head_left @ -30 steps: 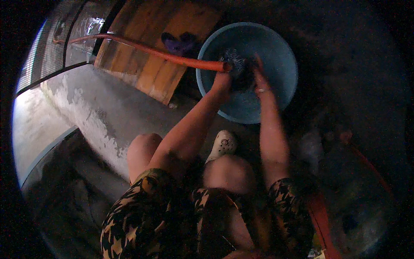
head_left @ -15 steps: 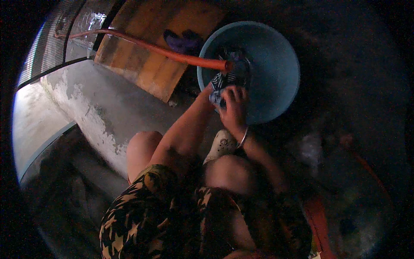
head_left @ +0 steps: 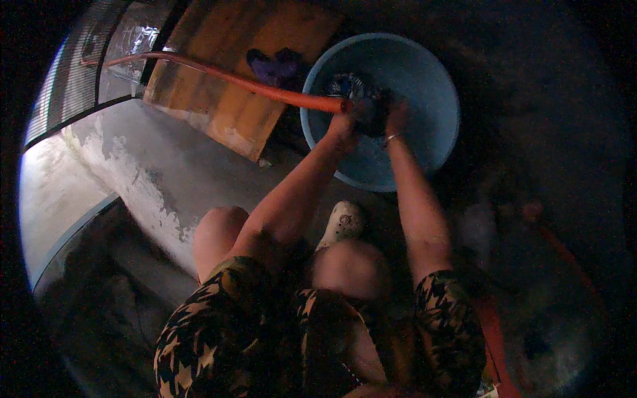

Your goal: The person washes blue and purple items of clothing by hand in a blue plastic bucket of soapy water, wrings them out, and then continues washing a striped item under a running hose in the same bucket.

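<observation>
A round light-blue basin [head_left: 448, 119] stands in front of me. Inside lies a dark, wet-looking cloth with a pale striped pattern [head_left: 346, 85]. An orange hose [head_left: 292, 97] reaches in over the basin's left rim, its end above the cloth. My left hand [head_left: 344, 127] is in the basin just below the hose end, at the cloth's near side; its fingers are hidden in the dark. To the right of the cloth is my right hand [head_left: 397, 117], blurred and dim, with a bracelet at the wrist. What its fingers do does not show clearly.
Left of the basin lies a yellow-brown striped board [head_left: 219, 113] with a purple item [head_left: 273, 69] on its edge. A peeling low concrete ledge [head_left: 142, 176] runs along the left. My light clog [head_left: 343, 222] is close to the basin's near rim.
Both hands have moved from the basin's near-left rim deeper inside. My right hand has shifted right, away from the left. The bunched striped cloth is now lower in the basin.
</observation>
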Motion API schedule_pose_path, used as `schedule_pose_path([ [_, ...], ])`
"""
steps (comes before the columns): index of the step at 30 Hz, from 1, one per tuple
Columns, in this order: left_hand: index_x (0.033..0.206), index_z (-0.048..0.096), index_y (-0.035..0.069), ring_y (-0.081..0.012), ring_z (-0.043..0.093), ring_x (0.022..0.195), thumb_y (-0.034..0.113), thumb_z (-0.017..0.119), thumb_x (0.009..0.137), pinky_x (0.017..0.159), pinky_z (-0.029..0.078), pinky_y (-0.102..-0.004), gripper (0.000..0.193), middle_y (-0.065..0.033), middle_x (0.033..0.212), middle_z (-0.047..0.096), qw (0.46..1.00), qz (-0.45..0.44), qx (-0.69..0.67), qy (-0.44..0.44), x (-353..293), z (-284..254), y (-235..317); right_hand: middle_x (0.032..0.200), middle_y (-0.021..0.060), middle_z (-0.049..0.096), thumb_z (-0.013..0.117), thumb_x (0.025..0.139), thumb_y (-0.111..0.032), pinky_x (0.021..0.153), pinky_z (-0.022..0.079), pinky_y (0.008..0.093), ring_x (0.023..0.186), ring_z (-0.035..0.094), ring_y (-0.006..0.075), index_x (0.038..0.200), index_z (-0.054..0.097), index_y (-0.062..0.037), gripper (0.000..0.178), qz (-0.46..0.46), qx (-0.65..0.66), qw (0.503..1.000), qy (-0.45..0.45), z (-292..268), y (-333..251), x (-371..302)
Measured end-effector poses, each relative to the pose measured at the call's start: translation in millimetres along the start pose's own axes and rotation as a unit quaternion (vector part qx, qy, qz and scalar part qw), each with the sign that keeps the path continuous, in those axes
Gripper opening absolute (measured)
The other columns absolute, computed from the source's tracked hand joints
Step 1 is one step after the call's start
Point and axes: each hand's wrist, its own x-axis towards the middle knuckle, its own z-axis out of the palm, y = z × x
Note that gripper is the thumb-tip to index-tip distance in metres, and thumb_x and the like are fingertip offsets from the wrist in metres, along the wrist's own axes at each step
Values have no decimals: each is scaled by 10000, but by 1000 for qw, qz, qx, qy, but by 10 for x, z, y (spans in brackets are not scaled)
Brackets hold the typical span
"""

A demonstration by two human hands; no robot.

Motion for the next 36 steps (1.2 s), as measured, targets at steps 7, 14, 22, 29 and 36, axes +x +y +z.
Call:
schedule_pose_path([
  [7,1152,361,88,-254,390,1060,489,544,742,937,277,-352,602,-85,1230,345,996,21,-76,-36,73,-545,-104,1084,151,487,554,785,-184,862,358,355,1004,456,270,1130,443,-32,392,-254,107,960,48,27,-428,-546],
  [14,1053,487,90,-224,467,976,371,498,801,861,359,-344,378,-84,1081,495,998,-38,22,-46,-234,-207,304,977,161,509,607,731,-237,805,387,392,916,483,345,1026,512,-60,357,-296,-167,934,-115,141,-362,-1421],
  [22,1065,472,66,-220,489,922,250,456,818,828,373,-342,308,-76,969,533,987,-75,-140,5,87,-518,158,979,108,529,546,770,-309,754,402,340,883,501,215,977,519,3,375,-249,-101,963,0,532,-235,-950],
  [29,1113,431,55,-242,487,977,244,544,760,839,374,-345,416,-88,1002,529,971,84,222,28,86,-342,-72,1153,122,428,567,741,-266,885,322,380,1045,401,258,1126,427,-24,476,113,161,955,-224,-165,62,-220],
  [36,1123,417,65,-230,425,1065,207,544,775,892,329,-317,397,-80,1093,481,826,271,450,-204,-289,-168,-7,1189,137,418,616,669,-122,936,306,394,1102,372,264,1195,378,-42,582,-145,-80,969,-184,82,111,-56],
])
